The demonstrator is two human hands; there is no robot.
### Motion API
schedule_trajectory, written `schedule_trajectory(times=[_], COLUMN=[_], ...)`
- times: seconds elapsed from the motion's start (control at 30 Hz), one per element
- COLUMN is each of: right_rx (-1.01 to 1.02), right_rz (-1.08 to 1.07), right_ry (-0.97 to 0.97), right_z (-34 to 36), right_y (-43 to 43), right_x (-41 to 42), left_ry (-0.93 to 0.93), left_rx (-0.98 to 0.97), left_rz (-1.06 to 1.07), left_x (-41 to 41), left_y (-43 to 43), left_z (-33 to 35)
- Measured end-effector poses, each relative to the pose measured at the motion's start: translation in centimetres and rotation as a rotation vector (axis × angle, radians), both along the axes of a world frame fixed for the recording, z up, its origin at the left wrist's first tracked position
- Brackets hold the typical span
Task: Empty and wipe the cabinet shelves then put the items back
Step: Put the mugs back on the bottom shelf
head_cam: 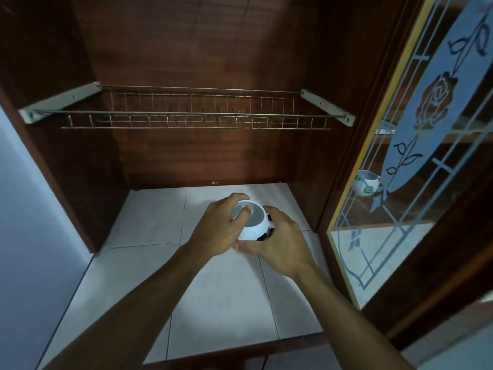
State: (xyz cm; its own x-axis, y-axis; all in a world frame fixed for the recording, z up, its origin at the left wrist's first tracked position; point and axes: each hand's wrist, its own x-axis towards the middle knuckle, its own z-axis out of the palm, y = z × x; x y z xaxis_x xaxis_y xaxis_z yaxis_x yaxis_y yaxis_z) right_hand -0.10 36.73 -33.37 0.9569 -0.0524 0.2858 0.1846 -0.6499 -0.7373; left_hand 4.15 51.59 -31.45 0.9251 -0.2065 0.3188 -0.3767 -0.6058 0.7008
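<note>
We see both hands on one cup (253, 232), just right of ctr frame, low in the open cabinet. It's white w/ black patches on the side facing right, and it sits tilted, mouth turned up and toward the camera. We can't tell if its base touches the tiled shelf (149, 217) or hangs just above it.

The left hand (216, 231) comes in from the lower left. It grips the cup's rim: thumb (245, 212) hooked inside the mouth, fingers curled over the far edge. The right hand (282, 244) comes from the lower right and wraps the cup's right side and underside, w/ its thumb running along the bottom toward the left hand. The 2 hands touch or nearly touch below the cup.

Across the upper middle of the frame a wire rack (192, 120) spans the cabinet, held at each end by a pale bracket (60, 101). Back and side walls are dark red-brown wood.

At the right of the frame stands a glass door (400, 236) w/ a yellow edge, white line pattern and a frosted oval bearing a rose (434, 100). Thru the glass, mid-right, we make out a second cup (366, 182), white w/ green marks, on a wooden surface. Far left of the frame is a pale bluish wall (29, 209).
</note>
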Motion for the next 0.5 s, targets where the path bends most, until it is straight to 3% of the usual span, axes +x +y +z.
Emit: schedule_trajectory(times=[0.5], right_rx=[0.003], right_rz=[0.114], right_ry=[-0.032], right_z=[2.0], right_y=[-1.2], right_x=[-6.4], left_ry=[-0.065], left_rx=[0.007], left_rz=[0.047], left_x=[-7.4], left_y=[-0.6], left_z=[1.5])
